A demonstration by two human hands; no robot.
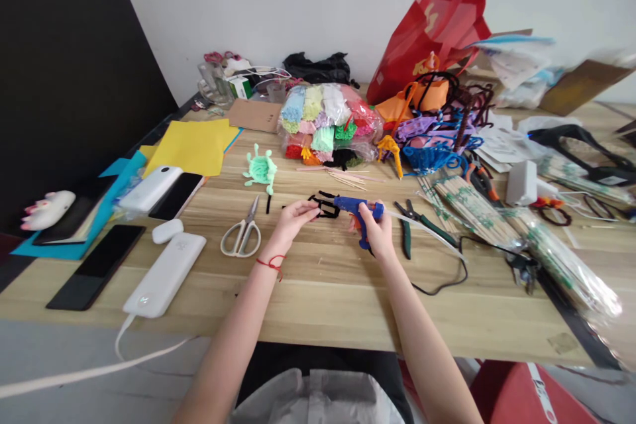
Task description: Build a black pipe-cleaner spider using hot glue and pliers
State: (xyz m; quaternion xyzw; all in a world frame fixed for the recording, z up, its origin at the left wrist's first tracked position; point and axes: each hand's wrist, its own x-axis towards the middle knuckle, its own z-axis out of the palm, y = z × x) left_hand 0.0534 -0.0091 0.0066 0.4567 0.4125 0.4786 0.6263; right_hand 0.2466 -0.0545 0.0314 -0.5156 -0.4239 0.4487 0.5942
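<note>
My right hand (pixel 376 228) is wrapped round the handle of a blue hot glue gun (pixel 352 204), its nozzle pointing left. A pale glue stick (pixel 422 224) sticks out of the gun's back end. Just left of the nozzle, my left hand (pixel 297 218) pinches a bent piece of black fuzzy pipe cleaner (pixel 328 214) between thumb and fingers. Pale-handled scissors (pixel 242 233) lie left of my left hand, with a short black pipe cleaner piece (pixel 269 204) near their tip. Beyond them rests a mint green pipe cleaner figure (pixel 260 169).
Green-handled pliers (pixel 408 232) and the gun's black cord (pixel 447 286) lie to the right, near bagged wooden sticks (pixel 477 205). Bagged coloured pipe cleaners (pixel 322 120) and a red bag (pixel 427 40) stand behind. Phones and a white power bank (pixel 165 275) occupy the left.
</note>
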